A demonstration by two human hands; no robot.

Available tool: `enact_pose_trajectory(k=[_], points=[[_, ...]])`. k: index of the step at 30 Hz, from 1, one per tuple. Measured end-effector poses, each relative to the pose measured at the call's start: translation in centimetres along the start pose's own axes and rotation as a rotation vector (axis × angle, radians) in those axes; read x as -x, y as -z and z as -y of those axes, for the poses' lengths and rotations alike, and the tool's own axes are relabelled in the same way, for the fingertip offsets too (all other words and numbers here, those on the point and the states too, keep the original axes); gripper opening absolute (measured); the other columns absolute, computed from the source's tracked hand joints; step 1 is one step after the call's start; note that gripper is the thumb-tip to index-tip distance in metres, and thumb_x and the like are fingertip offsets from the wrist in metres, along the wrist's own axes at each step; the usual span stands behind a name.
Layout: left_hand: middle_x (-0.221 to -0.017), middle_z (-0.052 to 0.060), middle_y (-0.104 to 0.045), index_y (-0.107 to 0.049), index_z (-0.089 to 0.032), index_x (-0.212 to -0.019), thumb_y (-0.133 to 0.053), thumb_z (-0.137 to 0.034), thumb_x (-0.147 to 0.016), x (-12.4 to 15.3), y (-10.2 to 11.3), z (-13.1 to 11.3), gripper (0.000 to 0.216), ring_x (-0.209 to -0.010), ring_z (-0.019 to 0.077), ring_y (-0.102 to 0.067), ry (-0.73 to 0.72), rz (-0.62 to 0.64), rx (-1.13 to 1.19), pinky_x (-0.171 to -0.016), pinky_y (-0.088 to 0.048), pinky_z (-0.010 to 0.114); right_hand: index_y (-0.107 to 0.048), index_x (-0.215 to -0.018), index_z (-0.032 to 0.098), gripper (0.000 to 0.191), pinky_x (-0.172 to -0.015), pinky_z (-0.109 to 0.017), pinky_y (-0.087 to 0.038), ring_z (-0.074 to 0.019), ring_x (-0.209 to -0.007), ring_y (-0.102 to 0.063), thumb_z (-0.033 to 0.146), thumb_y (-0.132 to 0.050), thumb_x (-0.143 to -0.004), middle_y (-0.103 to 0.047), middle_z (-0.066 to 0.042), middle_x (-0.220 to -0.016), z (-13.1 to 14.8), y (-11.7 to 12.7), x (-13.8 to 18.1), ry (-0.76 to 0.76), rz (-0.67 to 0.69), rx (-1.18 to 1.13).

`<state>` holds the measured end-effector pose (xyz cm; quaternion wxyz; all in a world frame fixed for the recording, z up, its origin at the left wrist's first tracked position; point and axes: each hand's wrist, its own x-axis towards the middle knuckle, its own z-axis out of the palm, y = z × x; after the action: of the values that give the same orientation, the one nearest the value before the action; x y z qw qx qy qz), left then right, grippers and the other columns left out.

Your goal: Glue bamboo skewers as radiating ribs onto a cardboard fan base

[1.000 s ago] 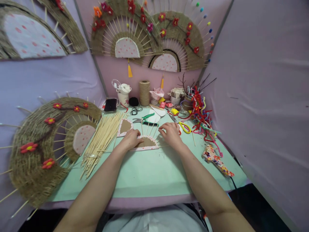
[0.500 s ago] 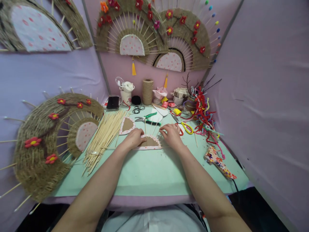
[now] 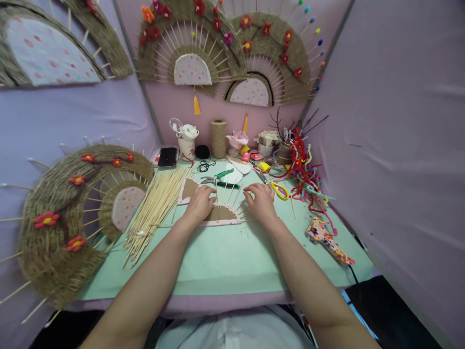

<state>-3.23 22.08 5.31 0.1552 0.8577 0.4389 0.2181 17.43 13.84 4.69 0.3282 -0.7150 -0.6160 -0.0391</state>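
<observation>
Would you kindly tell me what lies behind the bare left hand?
A brown cardboard-like piece with pink-dotted white edging partly shows behind the left hand; its lower right is covered.

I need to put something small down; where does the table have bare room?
On the table, the widest bare patch lies between the left forearm and the right forearm, nearer than the half-round card. A smaller one separates the right forearm from the flowered tool. The back, from the white pot to the fuzzy wires, is crowded; sticks crowd the left.
</observation>
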Motion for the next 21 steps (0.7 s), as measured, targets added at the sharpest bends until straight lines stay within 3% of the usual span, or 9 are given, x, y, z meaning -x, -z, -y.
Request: enact_pose_trajectory(k=[4, 9, 16, 21], points=[[-0.116, 0.009, -0.062, -0.067, -0.019, -0.106, -0.047, -0.018, -0.089, -0.1, -0.4, 0.1, 0.026, -0.116, 0.0261, -0.051, -0.036, -0.028, 0.006, -0.104, -0.04, 0.042, -0.07, -0.095, 0.023, 0.026, -0.102, -0.045, -0.021, -0.026, -0.105, -0.052, 0.027, -0.046, -0.092, -0.069, -0.008, -0.105, -0.7, 0.3, -0.3, -0.112, -0.183, -0.049], [-0.125, 0.009, -0.059, -0.069, -0.022, -0.112, -0.043, -0.015, -0.09, -0.1, -1.1, -0.1, 0.035, -0.121, 0.0273, -0.047, -0.104, 0.026, -0.061, -0.102, -0.04, 0.045, -0.069, -0.095, 0.022, 0.025, -0.102, -0.044, -0.021, -0.0257, -0.106, -0.051, 0.024, -0.045, -0.089, -0.068, -0.007, -0.106, -1.0, 0.3, -0.5, -0.151, -0.207, -0.057], [-0.129, 0.009, -0.058, -0.069, -0.024, -0.115, -0.039, -0.013, -0.091, 0.0, -1.4, -0.8, 0.04, -0.124, 0.0281, -0.043, -0.128, 0.047, -0.117, -0.098, -0.039, 0.046, -0.071, -0.095, 0.023, 0.027, -0.102, -0.045, -0.021, -0.0263, -0.107, -0.05, 0.019, -0.046, -0.087, -0.069, -0.007, -0.106, -0.8, 0.1, -0.2, -0.152, -0.104, -0.018], [-0.129, 0.009, -0.058, -0.07, -0.026, -0.114, -0.041, -0.014, -0.092, -0.1, -1.8, -1.0, 0.039, -0.123, 0.0283, -0.041, -0.151, 0.058, -0.117, -0.097, -0.038, 0.047, -0.073, -0.103, 0.027, 0.032, -0.103, -0.046, -0.022, -0.0267, -0.111, -0.046, 0.014, -0.049, -0.086, -0.066, -0.007, -0.115, -0.2, -0.3, 0.1, -0.012, 0.067, 0.037]])
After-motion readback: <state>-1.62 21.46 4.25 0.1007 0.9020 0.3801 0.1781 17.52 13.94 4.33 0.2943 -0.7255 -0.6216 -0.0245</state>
